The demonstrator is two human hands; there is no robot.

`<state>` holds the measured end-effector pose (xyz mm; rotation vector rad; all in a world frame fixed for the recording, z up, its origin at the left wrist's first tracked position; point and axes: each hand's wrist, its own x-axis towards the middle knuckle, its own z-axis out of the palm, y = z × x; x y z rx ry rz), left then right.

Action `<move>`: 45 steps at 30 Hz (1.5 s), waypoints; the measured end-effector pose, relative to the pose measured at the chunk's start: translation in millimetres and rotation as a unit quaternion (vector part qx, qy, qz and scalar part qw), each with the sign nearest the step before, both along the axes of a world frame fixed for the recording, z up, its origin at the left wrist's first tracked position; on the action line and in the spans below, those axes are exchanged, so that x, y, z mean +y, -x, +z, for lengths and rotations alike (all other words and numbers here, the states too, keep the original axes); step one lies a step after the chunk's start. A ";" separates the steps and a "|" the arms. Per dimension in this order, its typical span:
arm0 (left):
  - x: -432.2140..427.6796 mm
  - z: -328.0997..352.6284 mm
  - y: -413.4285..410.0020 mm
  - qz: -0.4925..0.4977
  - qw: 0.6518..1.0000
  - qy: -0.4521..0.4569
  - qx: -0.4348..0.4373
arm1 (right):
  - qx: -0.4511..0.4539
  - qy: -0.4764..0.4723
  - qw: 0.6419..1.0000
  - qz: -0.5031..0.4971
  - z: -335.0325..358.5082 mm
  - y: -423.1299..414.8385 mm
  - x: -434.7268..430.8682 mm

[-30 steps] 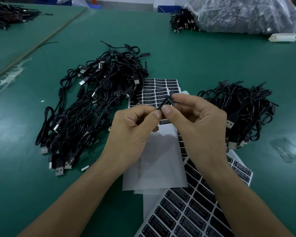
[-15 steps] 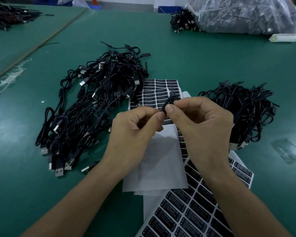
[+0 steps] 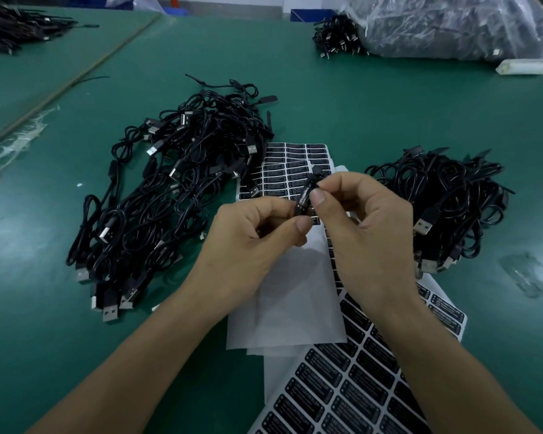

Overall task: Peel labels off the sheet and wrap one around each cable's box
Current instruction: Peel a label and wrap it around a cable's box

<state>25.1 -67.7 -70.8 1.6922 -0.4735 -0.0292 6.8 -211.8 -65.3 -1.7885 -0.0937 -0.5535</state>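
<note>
A small black cable box (image 3: 305,196) with a white-lettered label on it is held above the table's middle. My left hand (image 3: 251,242) pinches its lower end between thumb and fingers. My right hand (image 3: 364,227) pinches its upper part, thumb on the label's face. The box's own cable is hidden behind my hands. A partly used label sheet (image 3: 290,166) lies flat just beyond my hands. Another label sheet (image 3: 351,393) with rows of black labels lies near the front edge.
A large tangle of black USB cables (image 3: 170,198) lies to the left, a smaller pile of cables (image 3: 445,205) to the right. Bare white backing sheets (image 3: 292,305) lie under my hands. A clear plastic bag (image 3: 452,23) of cables sits at the back right on the green table (image 3: 373,104).
The box has turned slightly in my fingers so its lettered label face shows. Both hands stay at the same place above the sheets.
</note>
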 end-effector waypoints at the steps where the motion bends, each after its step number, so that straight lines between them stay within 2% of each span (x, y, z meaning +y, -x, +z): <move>1: 0.7 -0.1 -0.2 0.001 1.000 -0.005 0.002 | -0.005 0.004 1.000 -0.003 0.0 0.3 0.5; 5: 1.3 -1.4 -0.5 0.027 0.999 0.001 0.023 | -0.021 -0.021 1.000 0.009 2.1 2.1 1.8; 10: 1.0 -3.2 -1.9 0.036 0.999 -0.001 0.038 | 0.013 -0.077 0.996 0.051 4.7 3.8 3.7; 14: 2.1 -4.8 -3.4 0.041 0.998 -0.009 0.038 | 0.025 -0.126 0.991 0.046 6.4 2.6 2.9; 25: 0.7 -4.6 -1.6 0.044 0.999 -0.008 0.019 | 0.052 -0.140 0.988 0.028 3.9 -0.9 1.8; 33: -1.7 -4.6 0.6 0.058 0.998 -0.004 0.011 | 0.121 -0.226 0.966 0.045 2.2 -1.9 1.7; 45: -5.6 -3.4 2.4 0.067 0.998 0.002 0.008 | 0.127 -0.243 0.962 0.022 1.6 -0.7 6.1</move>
